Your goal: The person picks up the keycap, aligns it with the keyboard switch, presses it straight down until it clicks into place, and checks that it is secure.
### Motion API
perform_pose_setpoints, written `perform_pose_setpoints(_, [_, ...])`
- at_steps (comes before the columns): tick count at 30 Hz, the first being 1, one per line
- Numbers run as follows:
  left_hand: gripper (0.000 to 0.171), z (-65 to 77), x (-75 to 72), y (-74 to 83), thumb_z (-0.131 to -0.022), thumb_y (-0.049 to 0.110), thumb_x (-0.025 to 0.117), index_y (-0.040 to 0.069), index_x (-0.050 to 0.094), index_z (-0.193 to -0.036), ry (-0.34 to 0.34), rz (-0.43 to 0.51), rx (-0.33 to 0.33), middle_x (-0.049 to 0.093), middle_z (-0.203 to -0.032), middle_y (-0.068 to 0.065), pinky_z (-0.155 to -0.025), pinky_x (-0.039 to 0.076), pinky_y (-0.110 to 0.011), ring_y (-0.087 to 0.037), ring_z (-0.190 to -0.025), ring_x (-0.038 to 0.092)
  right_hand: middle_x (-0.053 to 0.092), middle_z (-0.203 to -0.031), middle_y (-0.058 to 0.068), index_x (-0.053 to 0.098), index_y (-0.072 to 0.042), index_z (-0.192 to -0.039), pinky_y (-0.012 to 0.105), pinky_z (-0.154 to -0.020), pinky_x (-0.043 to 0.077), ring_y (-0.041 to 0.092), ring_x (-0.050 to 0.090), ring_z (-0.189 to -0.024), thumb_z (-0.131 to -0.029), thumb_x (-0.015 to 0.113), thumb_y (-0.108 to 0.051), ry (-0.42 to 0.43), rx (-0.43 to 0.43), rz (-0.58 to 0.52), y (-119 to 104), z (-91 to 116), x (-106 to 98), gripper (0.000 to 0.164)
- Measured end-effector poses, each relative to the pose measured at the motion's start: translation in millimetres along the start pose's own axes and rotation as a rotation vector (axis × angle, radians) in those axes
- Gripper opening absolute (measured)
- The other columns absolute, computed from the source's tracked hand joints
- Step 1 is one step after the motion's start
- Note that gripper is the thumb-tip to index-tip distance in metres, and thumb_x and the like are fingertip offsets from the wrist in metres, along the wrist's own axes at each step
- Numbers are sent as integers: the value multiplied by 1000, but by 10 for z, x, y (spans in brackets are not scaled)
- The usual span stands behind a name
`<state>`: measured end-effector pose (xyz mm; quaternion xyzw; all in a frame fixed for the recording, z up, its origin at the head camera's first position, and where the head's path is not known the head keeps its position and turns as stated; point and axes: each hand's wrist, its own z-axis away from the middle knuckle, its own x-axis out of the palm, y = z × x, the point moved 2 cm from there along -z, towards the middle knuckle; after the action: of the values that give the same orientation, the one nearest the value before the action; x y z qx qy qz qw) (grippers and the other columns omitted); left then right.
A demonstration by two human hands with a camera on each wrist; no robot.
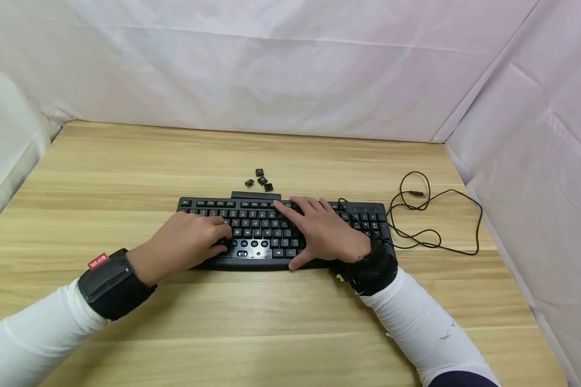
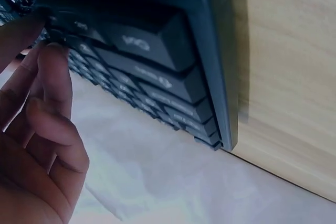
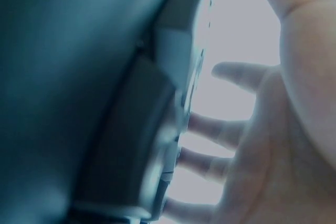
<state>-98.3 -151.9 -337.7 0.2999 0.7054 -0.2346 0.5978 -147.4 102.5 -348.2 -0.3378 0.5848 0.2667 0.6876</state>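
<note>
A black keyboard [image 1: 290, 262] lies on the wooden table. My left hand [image 1: 191, 242] is over its left part, with thumb and index finger pinching at a keycap in the lower rows; the fingertips largely hide that keycap. In the left wrist view the left hand [image 2: 42, 124] has its other fingers curled beside the keys. My right hand [image 1: 326, 228] rests spread across the keyboard's right part, thumb at the front edge and fingers reaching to the back edge. Between the hands, some lower-row keys lack caps, and round mounts show there.
Several loose keycaps [image 1: 262, 180] lie on the table behind the keyboard. A thin black cable [image 1: 479, 226] loops on the table to the right, its plug [image 1: 416, 193] among the loops. White cloth walls [image 1: 271, 80] stand at the back and both sides.
</note>
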Motion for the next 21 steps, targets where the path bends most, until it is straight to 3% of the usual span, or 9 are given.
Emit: perform_pose_setpoints(21, [5,25,-9,14,-74,13,78,17,74,-75,-19,47,-62,61,-68,2,-46,51,-31,-10,-56,56,29,-147,19,16,-18,-152,57,-103,28,31,26,-130,-54,72,-71,-14,3,7,12,-8,14,125])
